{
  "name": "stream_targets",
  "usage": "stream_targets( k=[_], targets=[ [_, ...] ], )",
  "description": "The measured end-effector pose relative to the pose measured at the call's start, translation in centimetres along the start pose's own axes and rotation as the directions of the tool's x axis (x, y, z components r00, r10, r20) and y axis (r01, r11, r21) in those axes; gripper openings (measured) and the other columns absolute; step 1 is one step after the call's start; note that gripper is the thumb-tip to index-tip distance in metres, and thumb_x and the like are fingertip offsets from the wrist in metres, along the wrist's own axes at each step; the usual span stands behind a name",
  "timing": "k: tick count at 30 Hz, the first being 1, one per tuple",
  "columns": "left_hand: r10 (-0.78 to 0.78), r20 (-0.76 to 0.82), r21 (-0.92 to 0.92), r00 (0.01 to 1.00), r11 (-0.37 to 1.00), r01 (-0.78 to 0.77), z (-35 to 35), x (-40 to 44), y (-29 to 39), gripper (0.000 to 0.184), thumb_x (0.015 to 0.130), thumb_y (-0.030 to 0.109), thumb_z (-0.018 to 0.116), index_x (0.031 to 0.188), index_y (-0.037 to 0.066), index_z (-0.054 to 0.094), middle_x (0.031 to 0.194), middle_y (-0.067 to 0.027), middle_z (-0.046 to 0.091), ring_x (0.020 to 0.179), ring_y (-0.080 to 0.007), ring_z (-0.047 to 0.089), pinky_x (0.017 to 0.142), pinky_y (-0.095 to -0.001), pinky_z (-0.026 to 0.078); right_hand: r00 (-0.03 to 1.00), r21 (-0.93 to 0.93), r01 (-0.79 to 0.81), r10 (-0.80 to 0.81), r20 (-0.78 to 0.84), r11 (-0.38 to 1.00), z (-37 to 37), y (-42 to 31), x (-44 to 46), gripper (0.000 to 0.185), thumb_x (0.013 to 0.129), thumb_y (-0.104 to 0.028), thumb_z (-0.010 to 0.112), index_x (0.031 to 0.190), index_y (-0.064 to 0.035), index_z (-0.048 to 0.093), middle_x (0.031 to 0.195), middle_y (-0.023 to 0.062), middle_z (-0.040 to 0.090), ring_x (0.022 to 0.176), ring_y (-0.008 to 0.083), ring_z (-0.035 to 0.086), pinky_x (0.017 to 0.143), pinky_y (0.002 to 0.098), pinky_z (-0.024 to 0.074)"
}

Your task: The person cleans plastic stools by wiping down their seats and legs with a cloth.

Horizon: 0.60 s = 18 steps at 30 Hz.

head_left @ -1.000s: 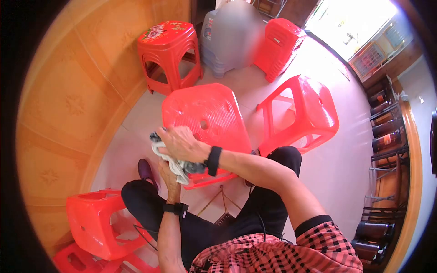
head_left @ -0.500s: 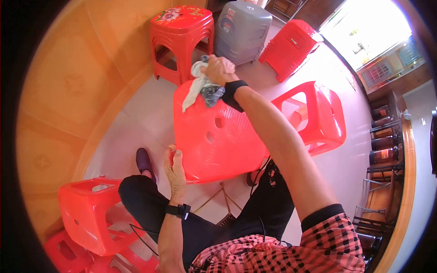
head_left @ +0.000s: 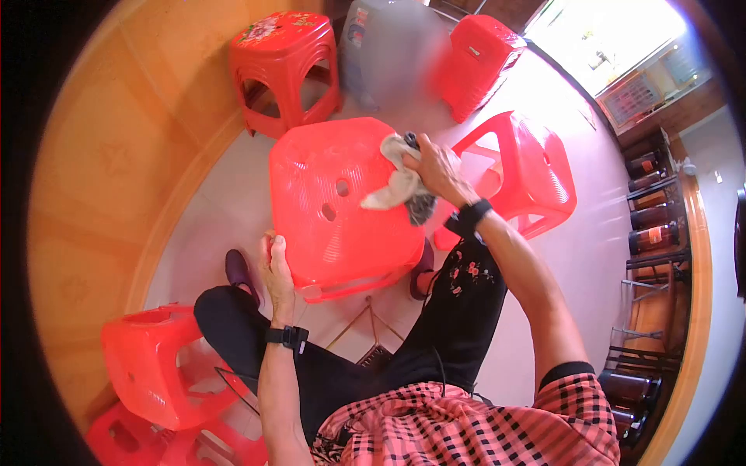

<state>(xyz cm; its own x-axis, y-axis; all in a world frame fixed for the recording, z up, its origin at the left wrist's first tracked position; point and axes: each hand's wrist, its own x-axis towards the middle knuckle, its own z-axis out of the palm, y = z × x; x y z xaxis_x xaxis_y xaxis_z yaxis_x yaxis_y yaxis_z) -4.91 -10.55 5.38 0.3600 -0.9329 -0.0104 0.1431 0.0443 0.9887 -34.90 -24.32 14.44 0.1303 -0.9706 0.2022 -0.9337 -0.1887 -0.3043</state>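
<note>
Between the person's knees stood a red stool (head_left: 311, 233), with the cloth (head_left: 400, 186) at the right of its seat. The cloth had crossed from the far-left corner, so the rubbing had reached the right side. The right hand (head_left: 441, 171) was closed around the bunched cloth; the left hand (head_left: 277, 272), half open, was at the near-left edge, its grip impossible to tell. Around were one flowered stool (head_left: 287, 54), one red stack (head_left: 483, 62), one right-hand stool (head_left: 544, 171) and at least two lower-left stools (head_left: 140, 373).
</note>
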Motion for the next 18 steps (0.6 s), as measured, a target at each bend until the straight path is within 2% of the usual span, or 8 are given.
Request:
stream_targets(
  k=[2, 4, 6, 11, 13, 16, 18],
  targets=[
    [-0.004, -0.004, 0.016, 1.0, 1.0, 0.004, 0.0, -0.1, 0.6, 0.024, 0.094, 0.028, 0.051, 0.097, 0.004, 0.054, 0.089, 0.0001, 0.053, 0.085, -0.0092, 0.048, 0.079, -0.0251, 0.04, 1.0, 0.035, 0.031, -0.031, -0.006, 0.999, -0.4, -0.2, -3.5, 0.041, 0.081, -0.038, 0.064, 0.105, -0.0059, 0.052, 0.075, 0.0232, 0.063, 0.075, 0.041, 0.063, 0.063, 0.0514, 0.0467],
    [-0.007, -0.006, 0.026, 1.0, 1.0, 0.007, 0.3, -0.1, 0.5, 0.024, 0.094, 0.028, 0.051, 0.096, 0.004, 0.054, 0.088, 0.0006, 0.052, 0.084, -0.0088, 0.047, 0.078, -0.025, 0.04, 0.992, -0.037, 0.101, -0.103, -0.066, 0.994, -0.3, -0.5, -6.7, 0.043, 0.08, -0.037, 0.066, 0.105, -0.0069, 0.049, 0.075, 0.0207, 0.061, 0.067, 0.0396, 0.062, 0.057, 0.0493, 0.048],
    [-0.004, -0.045, -0.054, 0.999, 0.999, 0.002, 0.3, 0.2, -0.4, 0.028, 0.093, 0.03, 0.048, 0.094, 0.003, 0.056, 0.088, -0.0013, 0.056, 0.083, -0.0111, 0.049, 0.078, -0.0278, 0.042, 0.987, -0.046, 0.118, -0.122, -0.102, 0.992, -0.1, -1.5, -9.1, 0.044, 0.079, -0.038, 0.067, 0.105, -0.0073, 0.049, 0.076, 0.0194, 0.06, 0.065, 0.0388, 0.062, 0.055, 0.0482, 0.0486],
    [-0.001, -0.026, 0.017, 1.0, 1.0, 0.001, 0.5, -0.2, 0.5, 0.03, 0.095, 0.033, 0.045, 0.097, 0.004, 0.055, 0.09, -0.0017, 0.055, 0.084, -0.0114, 0.05, 0.079, -0.0277, 0.042, 0.981, -0.052, 0.189, -0.186, 0.051, 0.981, -0.8, -6.3, -11.4, 0.046, 0.078, -0.036, 0.068, 0.109, -0.0075, 0.048, 0.085, 0.0184, 0.057, 0.064, 0.0355, 0.063, 0.051, 0.0448, 0.0505],
    [0.002, -0.038, 0.019, 0.999, 1.0, -0.001, 0.4, 0.0, 0.1, 0.03, 0.097, 0.033, 0.045, 0.098, 0.005, 0.054, 0.09, -0.0015, 0.055, 0.086, -0.0108, 0.051, 0.08, -0.0275, 0.042, 0.971, -0.019, 0.235, -0.234, 0.059, 0.972, -0.3, -8.1, -11.7, 0.047, 0.078, -0.036, 0.067, 0.11, -0.007, 0.049, 0.086, 0.0194, 0.057, 0.066, 0.0356, 0.063, 0.053, 0.045, 0.0513],
    [-0.011, -0.084, 0.045, 0.996, 0.999, 0.015, 0.2, 0.1, -0.3, 0.037, 0.098, 0.036, 0.038, 0.105, 0.003, 0.054, 0.095, -0.0044, 0.057, 0.089, -0.0147, 0.053, 0.082, -0.0305, 0.043, 0.954, 0.088, 0.258, -0.268, 0.136, 0.962, 0.4, -11.4, -11.7, 0.046, 0.077, -0.031, 0.069, 0.109, -0.0046, 0.05, 0.087, 0.0202, 0.058, 0.068, 0.0366, 0.063, 0.058, 0.047, 0.051],
    [-0.097, -0.046, 0.215, 0.994, 0.971, 0.105, -0.1, 0.0, 0.6, 0.043, 0.099, 0.037, 0.034, 0.113, 0.001, 0.053, 0.103, -0.0088, 0.057, 0.095, -0.0186, 0.053, 0.085, -0.0339, 0.041, 0.945, 0.148, 0.273, -0.294, 0.141, 0.95, 1.3, -13.3, -11.2, 0.045, 0.076, -0.031, 0.069, 0.108, -0.0043, 0.05, 0.088, 0.0196, 0.058, 0.069, 0.0378, 0.063, 0.058, 0.0475, 0.0505]
  ],
)
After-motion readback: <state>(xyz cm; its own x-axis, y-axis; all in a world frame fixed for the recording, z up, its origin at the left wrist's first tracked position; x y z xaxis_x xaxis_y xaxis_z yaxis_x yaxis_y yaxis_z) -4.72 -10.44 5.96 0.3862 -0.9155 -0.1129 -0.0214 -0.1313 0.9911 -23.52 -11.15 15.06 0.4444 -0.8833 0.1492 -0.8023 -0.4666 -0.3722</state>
